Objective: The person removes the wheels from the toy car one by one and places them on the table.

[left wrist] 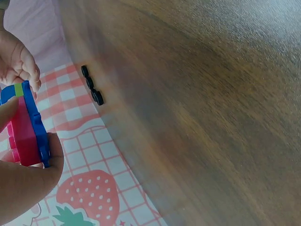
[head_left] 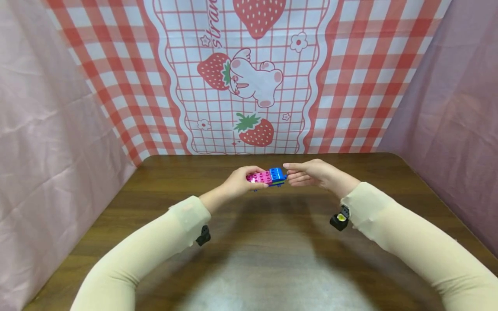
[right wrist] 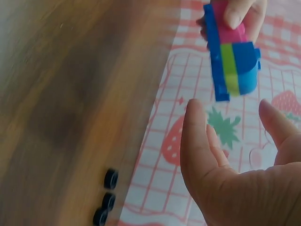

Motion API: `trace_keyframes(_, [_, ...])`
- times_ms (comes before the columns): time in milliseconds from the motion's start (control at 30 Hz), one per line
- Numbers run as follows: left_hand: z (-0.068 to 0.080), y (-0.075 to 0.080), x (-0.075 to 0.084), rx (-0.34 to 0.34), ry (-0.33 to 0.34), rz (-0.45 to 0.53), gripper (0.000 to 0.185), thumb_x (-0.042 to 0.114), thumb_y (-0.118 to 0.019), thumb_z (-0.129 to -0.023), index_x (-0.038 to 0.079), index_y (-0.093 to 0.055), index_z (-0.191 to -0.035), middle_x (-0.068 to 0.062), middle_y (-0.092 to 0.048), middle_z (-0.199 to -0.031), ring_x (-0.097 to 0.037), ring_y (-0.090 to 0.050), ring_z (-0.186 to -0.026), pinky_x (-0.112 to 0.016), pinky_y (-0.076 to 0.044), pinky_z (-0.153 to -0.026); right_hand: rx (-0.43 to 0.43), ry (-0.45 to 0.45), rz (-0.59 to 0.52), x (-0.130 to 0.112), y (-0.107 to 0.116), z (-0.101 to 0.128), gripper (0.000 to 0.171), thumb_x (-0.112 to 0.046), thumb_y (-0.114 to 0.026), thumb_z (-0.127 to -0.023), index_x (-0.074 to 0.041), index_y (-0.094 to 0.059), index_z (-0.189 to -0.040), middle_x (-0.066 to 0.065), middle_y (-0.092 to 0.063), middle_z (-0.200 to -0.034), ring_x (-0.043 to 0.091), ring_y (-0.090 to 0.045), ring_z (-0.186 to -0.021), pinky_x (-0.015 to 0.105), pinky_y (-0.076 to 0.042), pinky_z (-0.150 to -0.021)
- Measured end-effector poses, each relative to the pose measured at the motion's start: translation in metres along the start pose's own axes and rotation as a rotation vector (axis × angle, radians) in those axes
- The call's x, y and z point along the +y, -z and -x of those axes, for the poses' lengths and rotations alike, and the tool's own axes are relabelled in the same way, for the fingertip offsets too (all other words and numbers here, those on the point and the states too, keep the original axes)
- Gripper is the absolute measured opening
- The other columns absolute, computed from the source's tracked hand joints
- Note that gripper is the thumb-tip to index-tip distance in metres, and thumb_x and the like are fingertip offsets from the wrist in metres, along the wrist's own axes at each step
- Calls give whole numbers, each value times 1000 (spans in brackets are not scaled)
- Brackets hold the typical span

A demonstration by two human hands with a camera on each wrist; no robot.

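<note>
A toy car of building blocks [head_left: 260, 177] is held above the table in my left hand [head_left: 238, 181], gripped between thumb and fingers at its pink end. Pink studded blocks sit on a long blue base [left wrist: 39, 129]. Toward the right, the car ends in a rounded blue block [right wrist: 247, 68] beside a lime-green strip [right wrist: 229, 66]. Close to that blue end is my right hand [head_left: 317, 174], its fingers extended and thumb apart, holding nothing. The right wrist view shows a gap between its fingertips and the car. My left fingers partly cover the pink blocks.
Several small black wheels [left wrist: 89, 82] lie in a row on the brown wooden table [head_left: 249, 259], near its far edge. Behind the table hangs a strawberry-print cloth [head_left: 179, 108], with pink curtains [head_left: 46, 129] at both sides.
</note>
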State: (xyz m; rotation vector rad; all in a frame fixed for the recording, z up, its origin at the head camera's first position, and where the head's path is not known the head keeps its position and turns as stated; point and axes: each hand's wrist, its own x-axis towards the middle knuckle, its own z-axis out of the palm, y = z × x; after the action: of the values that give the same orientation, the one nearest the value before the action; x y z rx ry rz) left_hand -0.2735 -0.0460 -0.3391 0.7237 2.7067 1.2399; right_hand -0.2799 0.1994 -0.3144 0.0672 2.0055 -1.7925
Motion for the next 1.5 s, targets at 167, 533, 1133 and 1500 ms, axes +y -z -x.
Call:
trace_keyframes(167, [-2, -1, -3, 11, -13, -18, 41, 26, -78, -83, 12, -66, -120, -7, -66, -107, -16, -57, -92, -25, -47, -77, -7, 18, -19, 1, -11, -1, 59, -20, -63, -95, 19, -40, -134, 8, -70, -80, 16, -72, -76, 38, -53, -89])
trace_keyframes(533, [-4, 1, -2, 12, 17, -17, 42, 28, -77, -84, 11, -66, -120, -8, -66, -108, -16, -57, -92, -25, -47, -77, 8, 5, -20, 3, -18, -7, 61, -19, -66, -93, 19, -40, -134, 11, -67, -89, 18, -71, -80, 40, -49, -95])
trace_keyframes(1133, [-26, 15, -27, 83, 109, 24, 42, 23, -77, -84, 6, -64, -120, -14, -69, -105, -20, -64, -92, -25, -49, -74, 107, -53, -209, -1, -22, -34, 56, -13, -65, -92, 12, -39, -135, 12, -63, -88, 16, -69, -70, 34, -50, -94])
trace_keyframes(1500, [-44, 18, -40, 100, 167, -22, 42, 15, -80, -80, 4, -65, -118, -15, -68, -115, -27, -62, -109, -37, -47, -97, 183, -76, -250, 10, -19, -67, 55, -16, -66, -92, 7, -44, -136, 9, -62, -89, 15, -69, -66, 37, -42, -103])
